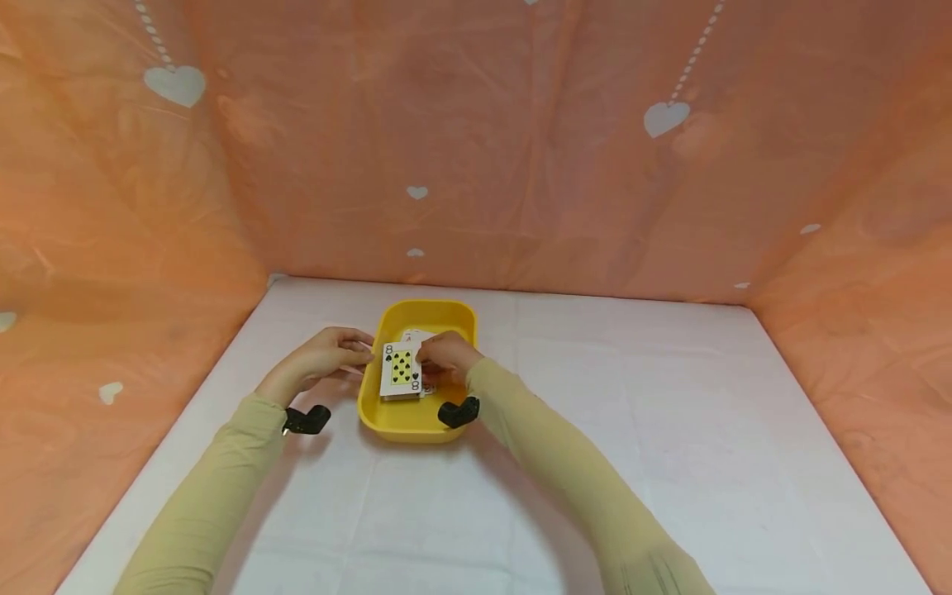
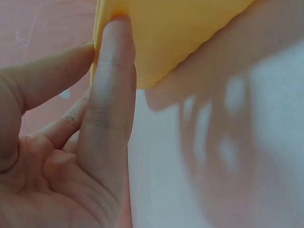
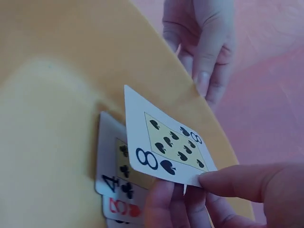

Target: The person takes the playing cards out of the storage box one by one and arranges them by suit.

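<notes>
Over a yellow tray (image 1: 416, 423), my right hand (image 1: 449, 354) pinches the eight of spades card (image 1: 402, 369) between thumb and fingers, face up and tilted. Beneath it in the tray lie a four of clubs (image 3: 108, 156), a card with red print (image 3: 124, 207) and others partly covered. An ace shows its corner in the head view. My left hand (image 1: 330, 357) grips the tray's left rim, thumb on one side and fingers on the other, as the left wrist view (image 2: 107, 95) shows up close.
The tray stands on a white cloth-covered table (image 1: 669, 413). Orange sheeting with white hearts (image 1: 521, 165) rises behind and at both sides. Black wrist cameras (image 1: 307, 420) sit on both wrists, the right one over the tray's near right edge.
</notes>
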Available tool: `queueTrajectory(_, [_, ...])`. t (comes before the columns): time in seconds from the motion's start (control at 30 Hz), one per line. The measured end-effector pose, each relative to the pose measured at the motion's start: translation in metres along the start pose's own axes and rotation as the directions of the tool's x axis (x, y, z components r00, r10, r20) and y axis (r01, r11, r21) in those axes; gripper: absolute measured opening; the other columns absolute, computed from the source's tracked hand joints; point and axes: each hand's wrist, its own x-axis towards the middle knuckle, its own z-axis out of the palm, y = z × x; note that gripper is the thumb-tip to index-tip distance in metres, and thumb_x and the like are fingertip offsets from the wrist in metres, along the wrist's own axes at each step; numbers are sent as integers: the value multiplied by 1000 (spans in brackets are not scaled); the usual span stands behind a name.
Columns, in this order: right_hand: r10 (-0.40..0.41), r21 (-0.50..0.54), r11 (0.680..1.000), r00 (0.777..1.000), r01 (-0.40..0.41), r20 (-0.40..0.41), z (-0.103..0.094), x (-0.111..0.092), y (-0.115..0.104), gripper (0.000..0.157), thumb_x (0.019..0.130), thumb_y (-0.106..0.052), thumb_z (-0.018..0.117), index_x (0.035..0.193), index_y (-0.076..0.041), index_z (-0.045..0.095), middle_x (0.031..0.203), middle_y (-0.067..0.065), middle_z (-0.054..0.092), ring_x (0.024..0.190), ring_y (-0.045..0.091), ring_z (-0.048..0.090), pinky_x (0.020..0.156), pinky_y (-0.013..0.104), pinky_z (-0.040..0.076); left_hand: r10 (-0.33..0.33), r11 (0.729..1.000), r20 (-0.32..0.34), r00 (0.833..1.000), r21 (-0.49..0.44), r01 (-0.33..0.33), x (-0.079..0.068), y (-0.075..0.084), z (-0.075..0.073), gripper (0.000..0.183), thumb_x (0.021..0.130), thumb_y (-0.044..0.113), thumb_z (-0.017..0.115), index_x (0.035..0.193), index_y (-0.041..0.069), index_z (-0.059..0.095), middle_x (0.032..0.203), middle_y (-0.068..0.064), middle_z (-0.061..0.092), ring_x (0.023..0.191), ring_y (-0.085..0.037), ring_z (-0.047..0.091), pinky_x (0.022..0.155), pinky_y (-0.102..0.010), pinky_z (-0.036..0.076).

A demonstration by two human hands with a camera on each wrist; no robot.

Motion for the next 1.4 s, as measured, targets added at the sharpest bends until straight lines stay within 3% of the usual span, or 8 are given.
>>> queueTrajectory(0.13, [-18,-18,1000,1000,18,2,-4,-4,-8,35,88,-1,63,122,3,60,101,14,65,84,23,64,78,34,54,2,1000,3,1000,-9,-2,0,-1,-1,47,95,8,59,134,-11,41,112,-20,57,84,-18,66,83,-43,52])
queueTrajectory(0.27, [-44,-9,999,997,44,56,-9,-11,-17,32,91,-3,61,122,4,59,104,14,64,90,24,63,85,36,52,9,1000,5,1000,2,-9,0,-1,-1,46,95,7,58,134,-11,41,108,-17,59,85,-19,65,84,-44,52])
queueTrajectory(0.5, [-63,25,998,996,62,56,-28,-22,-33,40,91,-6,63,129,0,55,107,13,63,91,25,64,83,37,53,2,1000,-1,1000,10,-2,2,-2,0,46,95,9,59,133,-10,42,104,-14,60,82,-18,65,82,-43,53])
queueTrajectory(0.77, [-70,58,996,997,68,33,-61,-32,-42,44,91,-8,64,134,-2,52,115,14,62,100,28,61,77,32,55,-2,1000,2,1000,-1,2,4,-4,0,47,95,8,58,135,-11,40,111,-19,58,84,-18,65,82,-42,53])
queueTrajectory(1.1, [-123,158,980,992,124,-17,-111,-37,-47,36,93,-4,59,129,1,56,121,17,59,110,34,55,90,41,49,0,1000,-14,1000,-3,0,0,-3,-2,48,95,7,59,134,-11,40,109,-18,58,83,-17,65,80,-39,54])
queueTrajectory(1.4, [-101,219,969,993,113,-65,-146,-33,-35,34,95,-4,56,128,0,53,124,16,55,109,30,55,90,39,48,-6,1000,-15,1000,-3,5,-1,-3,-1,48,95,8,59,135,-11,40,112,-22,56,84,-19,65,79,-38,55])
